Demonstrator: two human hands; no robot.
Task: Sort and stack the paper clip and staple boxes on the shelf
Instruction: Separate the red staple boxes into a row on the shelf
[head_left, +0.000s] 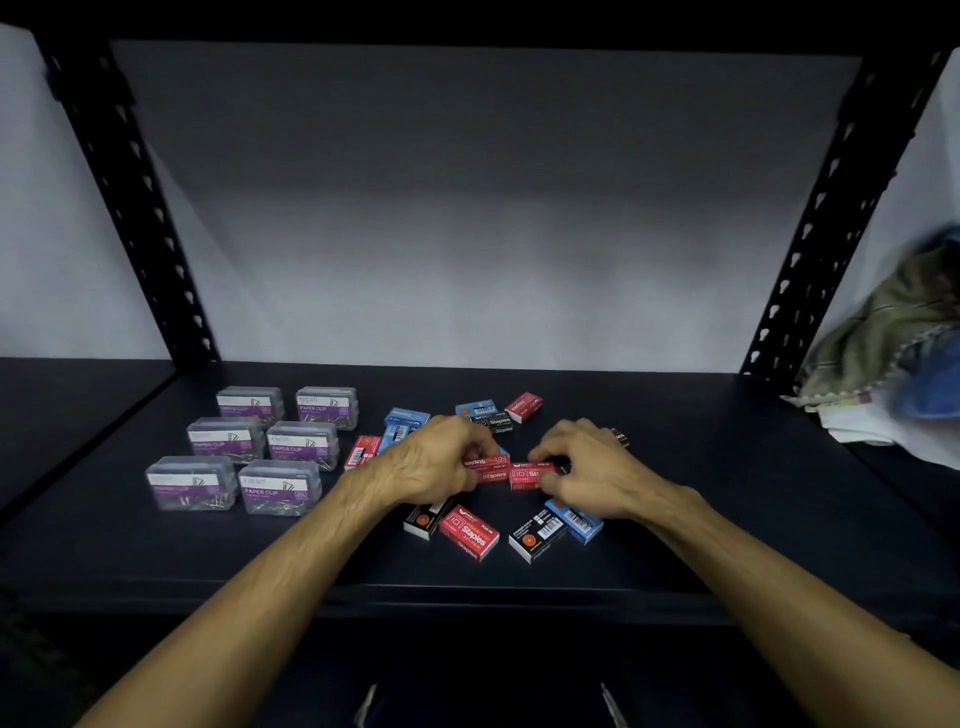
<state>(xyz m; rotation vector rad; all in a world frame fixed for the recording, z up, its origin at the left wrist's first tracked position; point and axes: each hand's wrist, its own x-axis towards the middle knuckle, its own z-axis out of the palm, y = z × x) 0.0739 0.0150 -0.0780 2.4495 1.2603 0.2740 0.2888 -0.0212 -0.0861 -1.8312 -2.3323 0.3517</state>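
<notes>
Red staple boxes are being gathered: one (487, 461) is pinched by the left hand (434, 460), another (531, 474) by the right hand (592, 467); alignment is needed next, paper clip boxes (244, 449) left of both.

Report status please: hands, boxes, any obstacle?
Left hand and right hand each grip red cardboard staple boxes. Clear plastic paper clip boxes already grouped left. Loose staple boxes crowd around.

Left: paper clip boxes (249, 449) in two rows on the shelf (727, 519).
Middle: staple boxes (470, 530) scattered (some overlap).
Far right: cloth pile (883, 332).
</notes>
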